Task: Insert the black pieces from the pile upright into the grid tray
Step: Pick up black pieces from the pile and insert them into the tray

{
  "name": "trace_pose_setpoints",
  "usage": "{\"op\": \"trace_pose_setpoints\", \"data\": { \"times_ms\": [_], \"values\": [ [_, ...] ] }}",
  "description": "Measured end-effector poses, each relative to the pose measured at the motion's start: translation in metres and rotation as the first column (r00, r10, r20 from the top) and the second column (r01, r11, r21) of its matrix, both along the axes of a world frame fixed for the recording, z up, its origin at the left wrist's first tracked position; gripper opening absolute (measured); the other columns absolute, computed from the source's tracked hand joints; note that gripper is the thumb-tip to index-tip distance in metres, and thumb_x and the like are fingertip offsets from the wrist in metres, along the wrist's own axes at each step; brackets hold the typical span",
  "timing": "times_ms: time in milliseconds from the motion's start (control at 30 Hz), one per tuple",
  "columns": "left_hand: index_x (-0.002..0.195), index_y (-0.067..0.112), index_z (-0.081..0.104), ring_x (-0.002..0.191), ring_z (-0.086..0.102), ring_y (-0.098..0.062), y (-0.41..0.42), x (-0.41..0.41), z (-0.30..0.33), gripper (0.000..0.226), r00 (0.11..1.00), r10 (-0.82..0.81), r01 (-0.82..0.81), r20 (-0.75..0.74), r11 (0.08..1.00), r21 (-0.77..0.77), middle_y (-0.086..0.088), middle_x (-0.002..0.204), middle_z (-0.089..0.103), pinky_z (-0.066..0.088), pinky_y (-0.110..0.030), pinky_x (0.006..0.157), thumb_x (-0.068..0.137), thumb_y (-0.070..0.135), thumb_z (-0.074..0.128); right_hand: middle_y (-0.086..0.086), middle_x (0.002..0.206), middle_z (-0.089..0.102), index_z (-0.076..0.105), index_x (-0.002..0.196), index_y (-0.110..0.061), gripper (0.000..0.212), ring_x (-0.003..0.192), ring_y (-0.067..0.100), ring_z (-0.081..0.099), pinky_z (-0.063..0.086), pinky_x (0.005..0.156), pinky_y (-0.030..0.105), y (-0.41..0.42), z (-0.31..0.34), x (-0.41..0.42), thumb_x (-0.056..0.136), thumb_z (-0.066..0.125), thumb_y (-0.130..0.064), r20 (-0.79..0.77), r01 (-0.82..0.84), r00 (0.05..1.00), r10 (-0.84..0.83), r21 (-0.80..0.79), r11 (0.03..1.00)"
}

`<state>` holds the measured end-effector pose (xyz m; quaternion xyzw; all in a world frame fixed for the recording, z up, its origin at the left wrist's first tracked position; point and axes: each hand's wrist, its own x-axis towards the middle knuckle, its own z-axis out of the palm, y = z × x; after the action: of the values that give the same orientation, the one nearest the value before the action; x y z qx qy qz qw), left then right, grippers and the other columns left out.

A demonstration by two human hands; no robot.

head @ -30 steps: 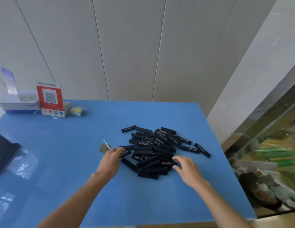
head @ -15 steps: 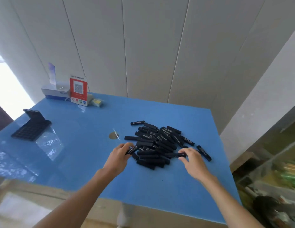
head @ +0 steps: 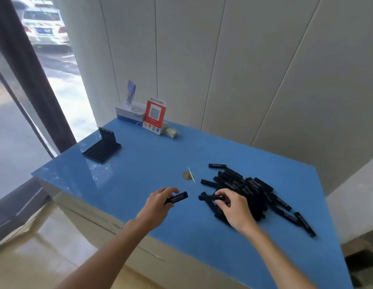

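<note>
Two bare hands work over a blue table (head: 152, 163). The left hand (head: 158, 207) curls its fingers and thumb around one black piece (head: 177, 197), held clear of the heap; the piece carries a line of white lettering, too small to read. The right hand (head: 233, 207) pinches a second black piece (head: 210, 197) at the near-left edge of the pile (head: 252, 192), which sprawls at about 3 o'clock on the table. Many pieces in the pile show the same white print, also unreadable.

Far off at 10 o'clock sits the black grid tray (head: 102, 150), with a row of pieces standing upright along its far edge. It lies well apart from both hands and the pile.

At 12 o'clock, against the wall, stands a red and white sign (head: 154, 115) with a QR code and small coloured icons beneath it; its writing cannot be made out. Just left of it is a white and blue box (head: 129, 115) with its flap raised, and just right a small yellow packet (head: 172, 132). Between tray and pile, near the pile, a small round metallic disc (head: 187, 175) rests on the table. Through the window at upper left, a white car (head: 44, 26) shows a blue number plate, blurred.
</note>
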<state>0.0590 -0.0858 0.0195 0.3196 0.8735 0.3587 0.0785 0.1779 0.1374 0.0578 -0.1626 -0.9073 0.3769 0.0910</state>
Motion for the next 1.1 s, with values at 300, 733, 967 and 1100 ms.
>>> {"op": "trace_pose_setpoints", "data": {
  "times_ms": [300, 733, 967, 1100],
  "values": [
    [0.115, 0.018, 0.057, 0.082, 0.056, -0.013, -0.13, -0.086, 0.02, 0.035, 0.996, -0.017, 0.019, -0.091, 1.0, 0.017, 0.005, 0.095, 0.058, 0.04, -0.015, 0.071, 0.084, 0.001, 0.062, -0.01, 0.087, 0.058, 0.064, 0.1, -0.014, 0.013, 0.086, 0.008, 0.055, 0.037, 0.076, 0.013, -0.134, 0.013, -0.112, 0.088, 0.063, -0.013, -0.027, -0.075, 0.997, 0.075, 0.027, 0.997],
    [0.111, 0.018, 0.058, 0.078, 0.06, -0.012, -0.225, -0.203, 0.031, 0.03, 0.993, 0.012, -0.005, -0.119, 0.998, 0.057, 0.008, 0.093, 0.062, 0.052, -0.025, 0.073, 0.083, 0.013, 0.067, -0.003, 0.086, 0.064, 0.065, 0.098, -0.013, 0.012, 0.084, 0.012, 0.059, 0.037, 0.068, 0.012, -0.215, 0.012, -0.219, 0.086, 0.065, -0.012, -0.027, -0.047, 0.999, 0.046, -0.028, 0.999],
    [0.111, 0.02, 0.061, 0.082, 0.061, -0.01, -0.21, -0.277, 0.031, 0.033, 0.994, 0.018, -0.009, -0.106, 0.997, 0.082, 0.007, 0.098, 0.064, 0.05, -0.019, 0.074, 0.08, 0.009, 0.069, -0.009, 0.082, 0.063, 0.063, 0.092, -0.023, 0.012, 0.081, 0.006, 0.059, 0.038, 0.063, 0.004, -0.211, 0.004, -0.296, 0.085, 0.066, -0.012, -0.032, -0.063, 0.998, 0.061, -0.077, 0.995],
    [0.113, 0.024, 0.06, 0.082, 0.061, -0.009, -0.197, -0.323, 0.036, 0.038, 0.998, 0.006, -0.003, -0.065, 0.999, 0.042, 0.009, 0.101, 0.063, 0.05, -0.014, 0.072, 0.081, 0.003, 0.065, -0.008, 0.085, 0.064, 0.064, 0.093, -0.021, 0.012, 0.084, 0.004, 0.059, 0.039, 0.065, 0.005, -0.201, 0.005, -0.34, 0.086, 0.065, -0.013, -0.033, -0.06, 0.998, 0.058, -0.091, 0.994]
  ]
}}
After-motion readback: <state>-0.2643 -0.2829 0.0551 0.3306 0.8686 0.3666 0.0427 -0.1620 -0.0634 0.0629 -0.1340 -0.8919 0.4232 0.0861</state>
